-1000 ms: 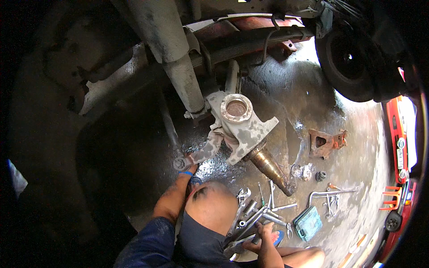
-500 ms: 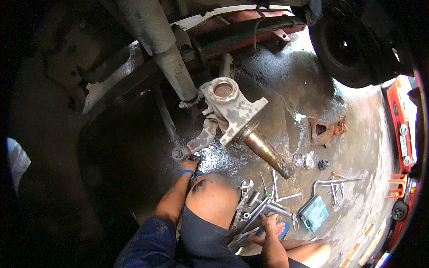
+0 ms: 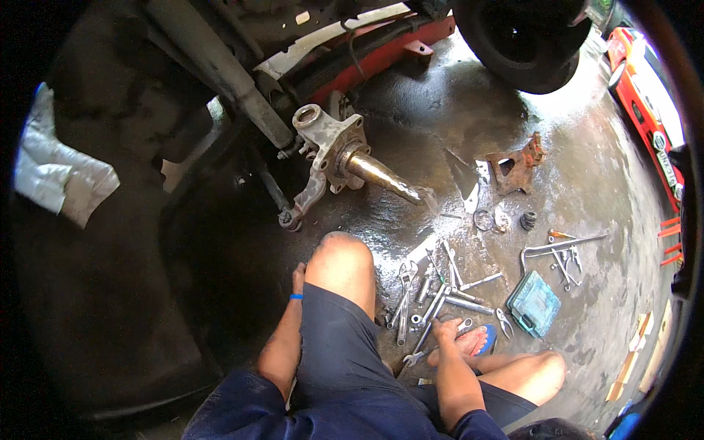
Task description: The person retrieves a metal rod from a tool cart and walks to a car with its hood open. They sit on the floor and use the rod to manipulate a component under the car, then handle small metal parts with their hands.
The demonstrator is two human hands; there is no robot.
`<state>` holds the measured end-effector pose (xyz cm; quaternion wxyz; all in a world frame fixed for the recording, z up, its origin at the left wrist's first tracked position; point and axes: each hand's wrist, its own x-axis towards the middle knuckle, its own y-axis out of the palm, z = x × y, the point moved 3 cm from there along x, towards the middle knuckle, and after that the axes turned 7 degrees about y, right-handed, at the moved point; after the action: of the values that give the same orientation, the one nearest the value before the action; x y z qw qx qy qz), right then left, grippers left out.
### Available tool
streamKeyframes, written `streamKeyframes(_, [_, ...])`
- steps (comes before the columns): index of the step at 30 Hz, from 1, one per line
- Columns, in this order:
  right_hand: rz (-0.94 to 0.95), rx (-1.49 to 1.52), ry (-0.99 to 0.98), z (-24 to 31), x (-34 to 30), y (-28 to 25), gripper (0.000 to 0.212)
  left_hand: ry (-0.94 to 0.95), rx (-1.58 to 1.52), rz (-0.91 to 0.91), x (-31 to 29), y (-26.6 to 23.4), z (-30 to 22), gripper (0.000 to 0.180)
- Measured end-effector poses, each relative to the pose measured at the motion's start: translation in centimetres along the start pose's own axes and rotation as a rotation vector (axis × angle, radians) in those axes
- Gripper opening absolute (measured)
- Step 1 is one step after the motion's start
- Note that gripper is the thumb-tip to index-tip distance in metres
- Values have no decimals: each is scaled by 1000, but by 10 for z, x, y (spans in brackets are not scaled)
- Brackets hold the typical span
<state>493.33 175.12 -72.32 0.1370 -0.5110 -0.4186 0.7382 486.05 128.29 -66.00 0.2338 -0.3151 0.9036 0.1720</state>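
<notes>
My left hand [image 3: 298,279], below a blue wristband, is beside my raised left knee; its fingers are mostly hidden. My right hand [image 3: 444,331] is low among the tools by my sandalled foot [image 3: 473,342], its fingers curled around something dark that I cannot make out. Near it lie a combination spanner [image 3: 415,358], an adjustable wrench [image 3: 407,273], sockets and bars, and pliers [image 3: 504,323]. Ahead, the grey steering knuckle [image 3: 330,139] carries a greasy spindle [image 3: 381,178] pointing right. Its lower arm meets a tie rod end [image 3: 289,219].
A rusty bracket [image 3: 513,169], bearing rings [image 3: 482,220] and a dark spring-like part [image 3: 527,220] lie on the wet floor. At right are a teal case [image 3: 534,303], a bent wheel wrench [image 3: 561,246] and a red car [image 3: 645,110]. A tyre [image 3: 517,44] hangs at upper right.
My left hand has drawn back from under the tie rod end to beside my knee. My right hand has moved up slightly among the tools. The view has shifted, showing more floor.
</notes>
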Motion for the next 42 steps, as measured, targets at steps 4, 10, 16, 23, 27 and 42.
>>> streamKeyframes(4, [80,81,93,2,-6,2,112,210,-6,-30,-40,27,-84,45])
streamKeyframes(10, [176,8,102,19,-13,-13,96,527,-283,239,-134,64,-217,45])
streamKeyframes(16, [-19,-38,-96,62,-45,-46,80,352,-468,576,-221,122,-242,42])
streamKeyframes(23, [64,282,-744,141,-104,-161,47,-9,-427,733,-245,180,-183,38])
streamKeyframes(27, [288,722,-947,157,-172,-218,32,-30,-311,868,-248,200,-173,33])
streamKeyframes(42, [328,831,-1205,170,-210,-237,45,-9,-1,1087,-231,247,-148,41])
